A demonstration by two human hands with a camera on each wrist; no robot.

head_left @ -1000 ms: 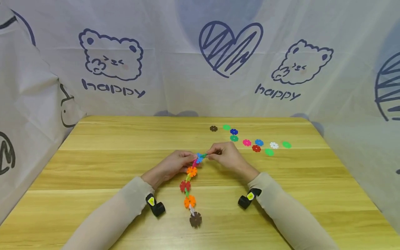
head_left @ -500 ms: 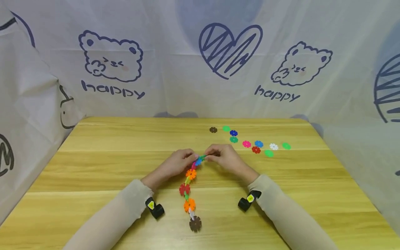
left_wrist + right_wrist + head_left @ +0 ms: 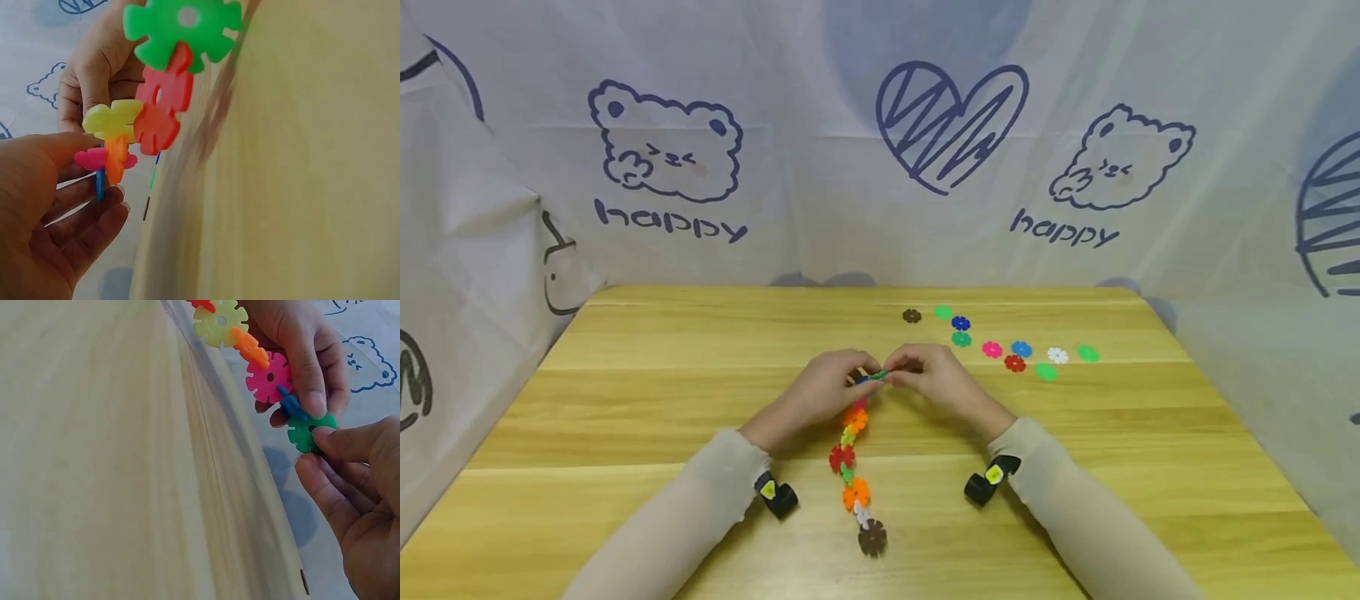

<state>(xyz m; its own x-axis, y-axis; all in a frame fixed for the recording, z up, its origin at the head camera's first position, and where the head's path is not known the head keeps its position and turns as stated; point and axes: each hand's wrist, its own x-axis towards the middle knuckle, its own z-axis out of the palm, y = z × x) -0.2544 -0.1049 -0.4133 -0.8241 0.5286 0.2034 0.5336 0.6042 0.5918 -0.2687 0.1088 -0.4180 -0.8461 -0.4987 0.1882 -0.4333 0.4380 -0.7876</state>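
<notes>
A chain of slotted flower-shaped discs hangs from the hands toward the person, ending in a brown disc. My left hand grips the chain's upper end around the blue disc, which its fingers mostly hide in the head view. Thumb and fingers of my right hand pinch a green disc by its edge. In the right wrist view this green disc meets the blue one, and the left thumb lies over its top edge. A pink disc and an orange disc follow along the chain.
Loose discs lie at the back right of the wooden table, among them a brown disc, a red disc and a white disc. A printed cloth hangs behind the table.
The left hand has shifted its fingers over the blue disc, which showed plainly before. Both hands' fingertips have come closer together around the green disc, and the chain hangs slightly lower in view.
</notes>
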